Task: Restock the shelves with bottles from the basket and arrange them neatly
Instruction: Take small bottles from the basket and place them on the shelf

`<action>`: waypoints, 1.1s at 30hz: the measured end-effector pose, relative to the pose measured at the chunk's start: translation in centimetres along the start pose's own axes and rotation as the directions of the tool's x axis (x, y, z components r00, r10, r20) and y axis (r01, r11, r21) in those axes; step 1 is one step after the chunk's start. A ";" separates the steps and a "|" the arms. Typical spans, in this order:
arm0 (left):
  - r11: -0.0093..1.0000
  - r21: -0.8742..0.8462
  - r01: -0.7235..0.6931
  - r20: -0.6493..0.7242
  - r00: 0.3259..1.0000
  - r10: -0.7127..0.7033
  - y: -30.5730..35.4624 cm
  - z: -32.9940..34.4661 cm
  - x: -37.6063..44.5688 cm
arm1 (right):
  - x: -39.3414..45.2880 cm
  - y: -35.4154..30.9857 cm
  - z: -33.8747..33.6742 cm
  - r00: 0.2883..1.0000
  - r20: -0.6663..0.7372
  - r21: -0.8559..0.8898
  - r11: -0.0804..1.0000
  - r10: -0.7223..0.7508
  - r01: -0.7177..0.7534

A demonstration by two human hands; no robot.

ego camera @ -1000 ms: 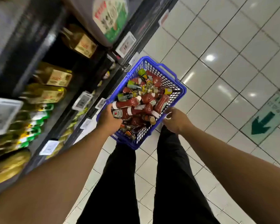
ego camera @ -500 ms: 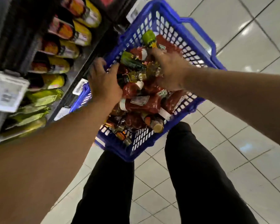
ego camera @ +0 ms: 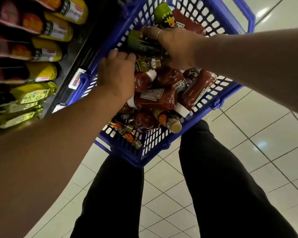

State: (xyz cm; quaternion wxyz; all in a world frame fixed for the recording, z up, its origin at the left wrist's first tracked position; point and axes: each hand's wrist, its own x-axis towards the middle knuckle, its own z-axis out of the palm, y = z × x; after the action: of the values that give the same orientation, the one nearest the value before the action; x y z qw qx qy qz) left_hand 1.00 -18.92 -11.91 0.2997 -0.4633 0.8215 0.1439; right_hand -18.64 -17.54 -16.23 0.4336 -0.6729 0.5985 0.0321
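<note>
A blue plastic basket [ego camera: 163, 143] stands on the floor against the shelf and holds several bottles. They include red ketchup bottles [ego camera: 155, 98] with white caps, small orange sauce bottles [ego camera: 169, 121] and green-topped dark bottles. My right hand [ego camera: 177, 47] grips one dark bottle with a green top [ego camera: 143, 46] lying across the pile. A second green-topped bottle [ego camera: 163, 14] lies behind it. My left hand [ego camera: 117, 76] lies over the ketchup bottles at the basket's left side, fingers bent down. Whatever it holds is hidden beneath it.
The shelf [ego camera: 79, 54] on the left carries rows of bottles with yellow labels [ego camera: 46, 50] and yellow-green packs [ego camera: 33, 93]. Price tags [ego camera: 76, 80] line its edge. My legs in black trousers [ego camera: 213, 177] stand on white floor tiles behind the basket.
The view has closed in on the basket. Both hands left the basket rim and went in among the bottles. My right hand closed round the dark green-topped bottle.
</note>
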 end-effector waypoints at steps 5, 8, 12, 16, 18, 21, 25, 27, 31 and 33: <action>0.999 -0.050 0.017 0.112 0.994 -0.011 0.1 -0.1 0.6 | -2.1 0.6 -2.4 0.995 -0.082 0.123 0.992 0.047 -0.037; 0.992 -0.118 0.045 0.147 0.989 -0.028 -0.2 -0.9 1.2 | -4.3 0.3 -3.0 0.965 -0.240 0.266 0.963 0.101 -0.034; 0.997 -0.056 0.046 0.202 0.979 -0.034 -0.2 -1.6 1.2 | -7.5 -1.0 -4.2 0.902 -0.387 0.474 0.881 0.189 0.018; 0.977 -0.186 0.100 0.223 0.973 -0.057 0.1 -3.7 -0.6 | -11.6 -1.6 -6.5 0.857 -0.442 0.608 0.791 0.266 0.068; 0.931 -0.334 0.148 0.200 0.976 -0.083 0.1 -5.9 -2.8 | -14.0 -2.5 -7.7 0.824 -0.469 0.657 0.749 0.317 0.086; 0.796 -0.570 0.203 0.161 0.978 -0.134 0.4 -9.8 -7.3 | -18.2 -4.9 -9.9 0.780 -0.478 0.785 0.594 0.404 0.174; 0.524 -0.829 0.197 0.121 0.977 -0.176 0.9 -16.7 -15.3 | -24.3 -9.2 -14.8 0.748 -0.493 0.849 0.433 0.443 0.303; 0.360 -0.926 0.113 0.058 0.985 -0.160 1.3 -21.2 -20.0 | -27.3 -12.2 -17.9 0.736 -0.506 0.855 0.377 0.450 0.357; 0.175 -0.981 -0.079 -0.116 0.971 -0.211 1.5 -30.4 -29.0 | -32.1 -19.2 -25.0 0.775 -0.509 0.861 0.233 0.374 0.453; 0.064 -0.986 -0.151 -0.163 0.954 -0.253 0.9 -34.8 -32.9 | -33.7 -22.5 -28.9 0.812 -0.526 0.850 0.182 0.254 0.494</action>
State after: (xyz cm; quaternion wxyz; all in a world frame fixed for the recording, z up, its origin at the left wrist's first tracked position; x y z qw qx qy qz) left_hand 0.57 -14.12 35.68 -0.2189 -0.5862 0.5164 0.5846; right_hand -23.12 -11.37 32.92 0.5605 -0.2629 0.5165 -0.5916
